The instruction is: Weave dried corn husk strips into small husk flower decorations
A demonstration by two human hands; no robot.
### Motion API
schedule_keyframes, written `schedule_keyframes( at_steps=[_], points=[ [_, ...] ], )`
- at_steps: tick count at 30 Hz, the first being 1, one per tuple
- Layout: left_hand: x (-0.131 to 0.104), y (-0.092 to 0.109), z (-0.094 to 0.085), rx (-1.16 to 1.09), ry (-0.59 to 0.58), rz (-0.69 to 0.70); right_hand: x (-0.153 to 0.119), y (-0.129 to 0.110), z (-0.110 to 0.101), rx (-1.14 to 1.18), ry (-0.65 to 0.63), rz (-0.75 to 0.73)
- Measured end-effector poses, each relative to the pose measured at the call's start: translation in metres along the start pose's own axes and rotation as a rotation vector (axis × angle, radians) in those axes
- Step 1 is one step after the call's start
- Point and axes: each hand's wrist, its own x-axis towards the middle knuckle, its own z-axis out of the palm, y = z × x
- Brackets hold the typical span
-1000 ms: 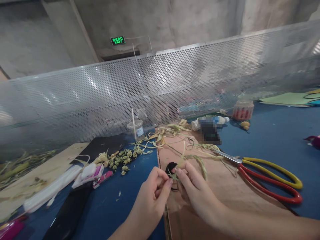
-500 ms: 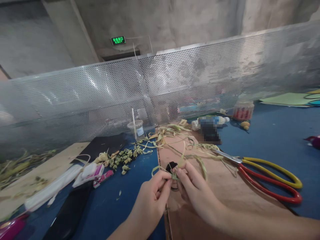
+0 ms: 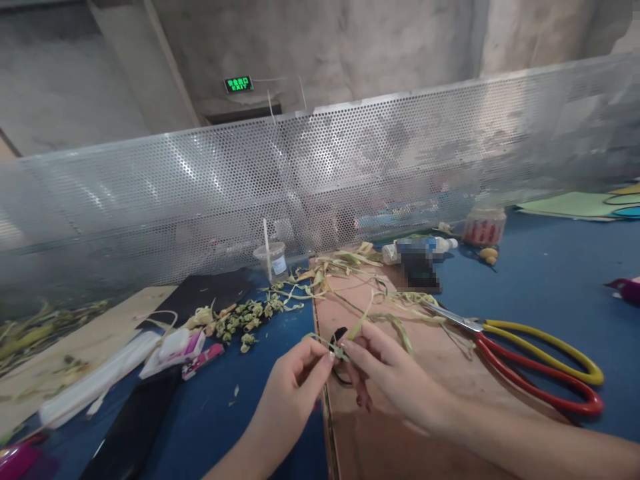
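Note:
Above the edge of the brown board point(image 3: 415, 447), both hands work at a pale green leaf strip point(image 3: 361, 321), perhaps of corn husk or grass. My left hand point(image 3: 295, 383) pinches its small knotted-looking part between thumb and forefinger. Close beside it, my right hand point(image 3: 390, 367) has thumb and fingertips closed on the same strip, one end sticking up past the fingers. A black object point(image 3: 339, 335) with a thin loop lies just behind the fingertips; its kind is unclear. More pale strips point(image 3: 395, 323) lie on the board beyond the right hand.
Scissors point(image 3: 537, 373) with red and yellow handles rest at the right. On the left are dried plant heads point(image 3: 247, 317), a tissue pack point(image 3: 175, 350) and a black phone-like slab point(image 3: 133, 427). A plastic cup point(image 3: 275, 263) stands before the perforated metal screen point(image 3: 240, 180).
My hands have shifted slightly left and down, and their fingertips are a little farther apart. Both still pinch the leaf strip.

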Motion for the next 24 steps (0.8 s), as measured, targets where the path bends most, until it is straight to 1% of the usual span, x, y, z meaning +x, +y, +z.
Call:
schedule_keyframes(
  at_steps=[3,5,6,10,12,14,16,19,21,24],
  points=[
    [0.005,0.003,-0.002,-0.089,-0.132,-0.024,0.000,-0.009,-0.007,-0.033,-0.031,-0.054],
    [0.006,0.006,-0.003,-0.109,-0.189,0.011,0.001,-0.014,-0.011,-0.031,-0.022,-0.051],
    [0.007,0.006,-0.003,-0.101,-0.197,0.033,0.001,-0.016,-0.012,-0.024,-0.015,-0.042],
    [0.007,0.006,-0.007,0.039,-0.151,0.113,0.003,-0.019,-0.015,0.030,0.030,-0.054],
    [0.007,0.004,-0.009,0.116,-0.125,0.123,0.004,-0.019,-0.015,0.036,0.047,-0.057],
    [0.008,0.002,-0.009,0.141,-0.105,0.118,0.004,-0.021,-0.016,0.023,0.065,-0.049],
    [0.009,-0.001,-0.008,0.090,-0.109,0.077,0.003,-0.023,-0.015,-0.015,0.105,-0.051],
    [0.011,-0.005,-0.007,-0.069,-0.152,-0.041,0.002,-0.026,-0.015,-0.075,0.174,-0.060],
    [0.011,-0.007,-0.006,-0.146,-0.160,-0.092,0.002,-0.027,-0.016,-0.066,0.172,-0.078],
    [0.011,-0.007,-0.005,-0.223,-0.150,-0.107,0.004,-0.025,-0.016,0.000,0.118,-0.099]
  ],
)
